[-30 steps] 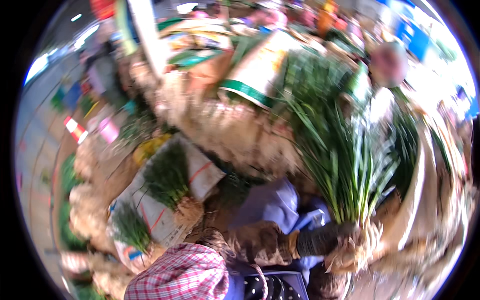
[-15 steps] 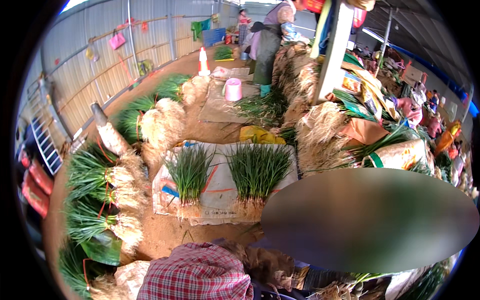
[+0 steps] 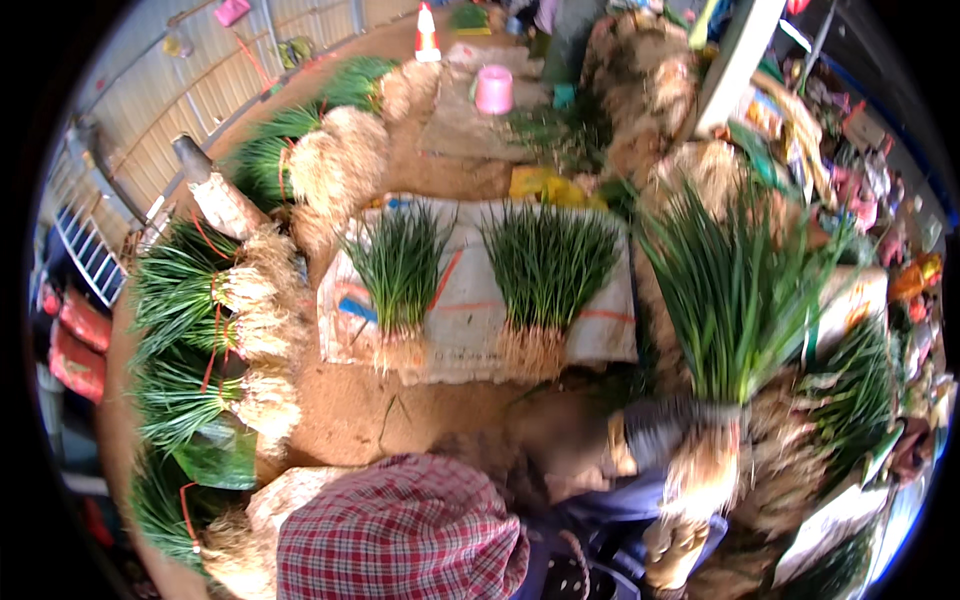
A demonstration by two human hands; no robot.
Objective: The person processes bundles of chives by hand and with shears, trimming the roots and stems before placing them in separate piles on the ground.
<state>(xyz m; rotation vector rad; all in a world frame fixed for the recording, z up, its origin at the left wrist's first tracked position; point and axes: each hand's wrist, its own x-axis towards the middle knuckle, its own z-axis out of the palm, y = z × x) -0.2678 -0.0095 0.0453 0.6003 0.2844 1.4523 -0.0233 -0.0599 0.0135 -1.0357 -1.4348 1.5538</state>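
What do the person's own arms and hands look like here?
The left hand wears a dark grey covering, apparently a glove. Its forearm has a blurred brown sleeve ending in a tan band. Nearer, red-and-white checked cloth seems to cover the upper arm. What the right hand wears can't be made out.

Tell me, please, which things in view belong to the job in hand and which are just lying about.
Seemingly for the job:
held leafy bundle
white mat and its two bundles
tied bundles at left

Probably just around:
striped cone
white ladder
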